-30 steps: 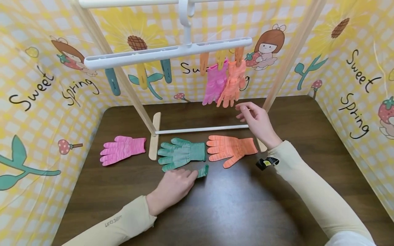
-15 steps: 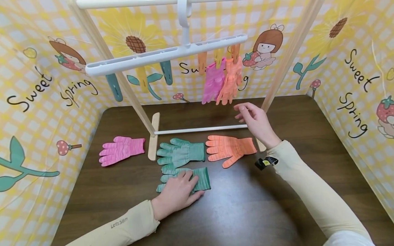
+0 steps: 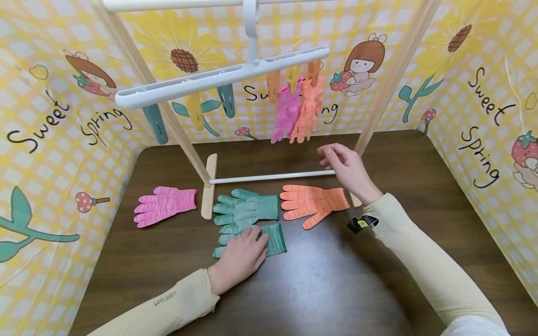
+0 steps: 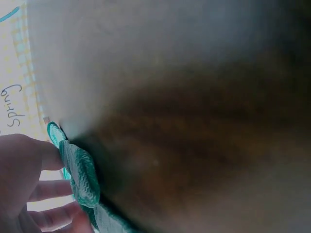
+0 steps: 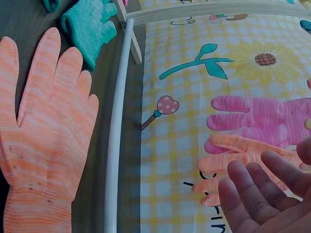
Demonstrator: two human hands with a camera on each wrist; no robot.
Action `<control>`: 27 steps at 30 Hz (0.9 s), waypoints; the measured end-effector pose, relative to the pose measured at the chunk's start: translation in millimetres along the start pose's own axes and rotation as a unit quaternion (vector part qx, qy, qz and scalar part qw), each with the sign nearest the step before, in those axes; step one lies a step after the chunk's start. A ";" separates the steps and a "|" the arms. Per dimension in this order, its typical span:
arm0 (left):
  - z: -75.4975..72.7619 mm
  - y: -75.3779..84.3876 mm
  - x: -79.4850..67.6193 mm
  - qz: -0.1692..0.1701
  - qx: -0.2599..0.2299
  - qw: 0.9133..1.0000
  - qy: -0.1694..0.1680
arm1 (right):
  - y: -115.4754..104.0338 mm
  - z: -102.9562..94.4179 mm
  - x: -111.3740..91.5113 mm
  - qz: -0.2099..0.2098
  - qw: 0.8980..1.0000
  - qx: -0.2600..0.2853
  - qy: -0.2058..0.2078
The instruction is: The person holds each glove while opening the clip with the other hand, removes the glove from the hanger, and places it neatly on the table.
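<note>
My left hand [image 3: 240, 254] rests on the nearer green striped glove [image 3: 276, 239], palm down, covering part of it. In the left wrist view the thumb and fingertips touch this green glove [image 4: 82, 174], which is bunched up there. The other green glove [image 3: 245, 206] lies just behind, overlapped by the nearer one's fingers. My right hand [image 3: 346, 168] is in the air, loosely bent and holding nothing, below and right of a hanging pink glove [image 3: 286, 112] and a hanging orange glove [image 3: 306, 114]. Below it on the table lies a flat orange glove [image 3: 311, 203].
A pink glove [image 3: 166, 206] lies at the left. The grey hanger [image 3: 222, 73] hangs tilted from the wooden rack [image 3: 182, 126], with teal clothespins [image 3: 155, 123], a yellow clothespin [image 3: 194, 109] and others. The rack's white lower bar [image 3: 271, 177] crosses behind the gloves.
My left hand has laid out the nearer green glove, folded under its fingers before, then shifted it slightly back. The hanger has turned, its right end moving left. My right hand has hardly moved.
</note>
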State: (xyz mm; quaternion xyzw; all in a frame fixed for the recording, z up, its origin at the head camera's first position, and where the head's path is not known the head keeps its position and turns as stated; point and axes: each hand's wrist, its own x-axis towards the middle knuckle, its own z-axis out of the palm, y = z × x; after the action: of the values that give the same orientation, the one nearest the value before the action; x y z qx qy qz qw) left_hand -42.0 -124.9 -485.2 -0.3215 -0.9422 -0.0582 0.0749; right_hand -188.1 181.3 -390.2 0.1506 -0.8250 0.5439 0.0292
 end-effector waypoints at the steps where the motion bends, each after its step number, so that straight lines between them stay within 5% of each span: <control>1: -0.3 0.3 0.1 -0.002 -0.005 1.000 0.001 | -0.1 0.1 0.0 0.000 1.000 0.000 0.000; 27: -2.4 3.4 -0.5 -0.026 -0.030 0.999 0.001 | 0.9 2.4 -2.1 0.001 1.000 -0.004 -0.019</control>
State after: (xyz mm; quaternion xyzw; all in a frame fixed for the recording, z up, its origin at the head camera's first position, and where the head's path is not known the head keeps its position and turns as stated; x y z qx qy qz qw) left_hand -39.2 -122.9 -482.7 -0.2985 -0.9481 -0.0885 0.0644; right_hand -186.1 179.9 -392.4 0.1600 -0.8279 0.5374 0.0138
